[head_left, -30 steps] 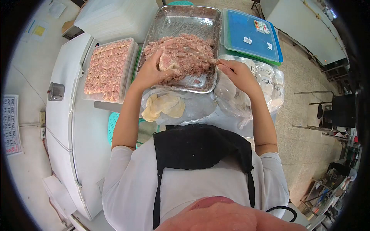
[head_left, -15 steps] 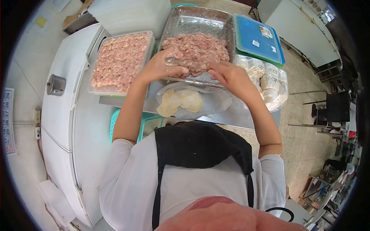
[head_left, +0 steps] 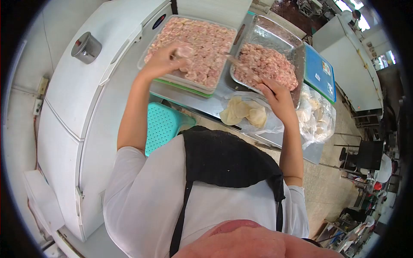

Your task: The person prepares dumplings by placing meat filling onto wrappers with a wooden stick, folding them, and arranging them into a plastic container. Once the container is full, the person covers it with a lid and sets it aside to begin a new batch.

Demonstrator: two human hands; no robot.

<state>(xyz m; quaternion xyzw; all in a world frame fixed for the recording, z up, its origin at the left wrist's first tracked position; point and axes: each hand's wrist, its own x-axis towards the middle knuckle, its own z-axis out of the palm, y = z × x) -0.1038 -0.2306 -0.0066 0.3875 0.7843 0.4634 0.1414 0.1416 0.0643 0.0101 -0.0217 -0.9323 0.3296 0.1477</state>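
My left hand [head_left: 165,61] is over the near left part of a clear plastic container [head_left: 211,89] packed with rows of meat-filled pieces [head_left: 200,41]. Its fingers are curled round a small filled wrapper [head_left: 184,53]. A flat spreading tool [head_left: 241,64] sticks out from my right hand [head_left: 275,95], which is closed on its handle at the near edge of the metal tray [head_left: 275,26]. Ground meat [head_left: 269,64] is heaped in that tray. Pale round wrappers [head_left: 244,111] lie on a plastic sheet in front of it.
Blue lids [head_left: 319,73] and a plastic bag of wrapped goods [head_left: 316,116] are right of the tray. A turquoise stool [head_left: 161,127] stands below the table's left end. On the white appliance [head_left: 64,103] sits a metal pot [head_left: 87,48]. Another person [head_left: 352,18] is far off.
The view has turned left. My left hand has moved from the metal tray to the container of filled pieces, with the filled wrapper. My right hand still holds the tool, now pointing left.
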